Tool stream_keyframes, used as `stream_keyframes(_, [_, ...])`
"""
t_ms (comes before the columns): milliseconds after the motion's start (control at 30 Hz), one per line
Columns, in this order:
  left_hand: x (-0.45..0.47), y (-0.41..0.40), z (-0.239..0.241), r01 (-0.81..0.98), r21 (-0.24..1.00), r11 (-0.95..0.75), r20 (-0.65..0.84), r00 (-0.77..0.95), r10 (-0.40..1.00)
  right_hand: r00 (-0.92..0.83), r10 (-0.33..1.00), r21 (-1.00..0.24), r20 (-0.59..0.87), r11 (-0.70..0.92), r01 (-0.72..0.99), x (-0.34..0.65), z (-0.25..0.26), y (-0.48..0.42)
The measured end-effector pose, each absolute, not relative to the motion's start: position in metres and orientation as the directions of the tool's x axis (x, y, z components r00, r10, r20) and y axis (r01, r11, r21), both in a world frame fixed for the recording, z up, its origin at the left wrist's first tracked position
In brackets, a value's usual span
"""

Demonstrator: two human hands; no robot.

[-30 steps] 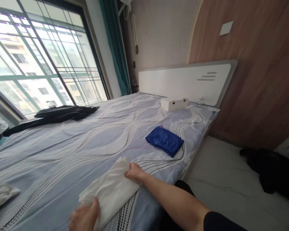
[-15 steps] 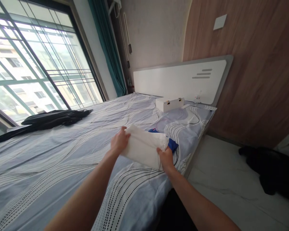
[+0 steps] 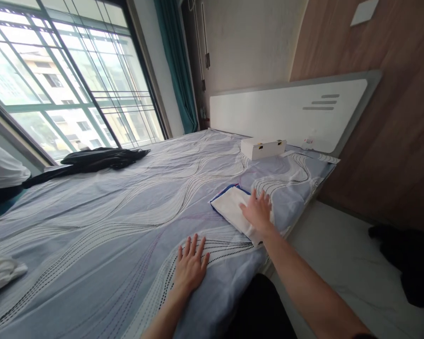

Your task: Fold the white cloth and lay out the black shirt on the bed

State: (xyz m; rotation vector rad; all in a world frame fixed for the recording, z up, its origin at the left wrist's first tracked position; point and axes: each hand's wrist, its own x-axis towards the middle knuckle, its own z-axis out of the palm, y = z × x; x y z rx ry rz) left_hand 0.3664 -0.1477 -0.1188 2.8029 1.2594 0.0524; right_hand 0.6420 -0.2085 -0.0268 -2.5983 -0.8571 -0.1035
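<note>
Under left hand (image 3: 191, 264), splayed and empty: bedsheet (image 3: 134, 263). Ahead-right, right hand (image 3: 257, 210), fingers spread, rests on white cloth (image 3: 229, 205), grasping nothing; blue cloth (image 3: 224, 190) shows beneath, to that hand's left. Light, flat pressure should keep edges square

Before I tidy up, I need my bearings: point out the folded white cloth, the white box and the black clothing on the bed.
White cloth (image 3: 232, 207), head view: its upper face.
White box (image 3: 267, 150), head view: its front side.
Black clothing (image 3: 101, 160), head view: middle of the heap.
</note>
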Motion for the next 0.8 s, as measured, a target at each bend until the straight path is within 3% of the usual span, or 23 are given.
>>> stream_keyframes(67, [0.348, -0.151, -0.114, 0.766, 0.058, -0.640, -0.005, 0.641, 0.767, 0.630, 0.758, -0.314, 0.171, -0.564, 0.764, 0.629, -0.026, -0.178])
stream_keyframes(133, [0.327, -0.156, -0.113, 0.797, 0.043, -0.603, -0.001, 0.603, 0.798, 0.497, 0.865, -0.277, 0.065, -0.463, 0.842, 0.621, -0.039, -0.157])
stream_keyframes(267, [0.281, -0.180, -0.121, 0.813, 0.048, -0.581, 0.030, 0.580, 0.814, 0.516, 0.855, -0.194, -0.045, -0.514, 0.835, 0.622, -0.071, -0.147])
stream_keyframes(400, [0.261, -0.212, -0.123, 0.762, 0.107, -0.638, 0.031, 0.639, 0.769, 0.575, 0.814, -0.113, 0.088, -0.565, 0.817, 0.592, -0.087, -0.149])
stream_keyframes(467, [0.261, -0.227, -0.122, 0.750, 0.131, -0.648, 0.044, 0.649, 0.760, 0.448, 0.881, -0.073, 0.152, -0.443, 0.894, 0.551, -0.099, -0.155])
stream_keyframes(567, [0.266, -0.253, -0.126, 0.725, 0.130, -0.677, 0.100, 0.669, 0.736, 0.227, 0.971, -0.076, 0.076, -0.221, 0.972, 0.474, -0.123, -0.173])
stream_keyframes(667, [0.262, -0.279, -0.137, 0.745, 0.135, -0.653, 0.185, 0.628, 0.756, 0.126, 0.991, -0.081, 0.043, -0.123, 0.989, 0.413, -0.138, -0.196])
stream_keyframes(800, [0.225, -0.295, -0.139, 0.766, 0.301, -0.568, 0.328, 0.476, 0.816, -0.047, 0.998, -0.091, 0.048, 0.051, 0.995, 0.367, -0.141, -0.223])
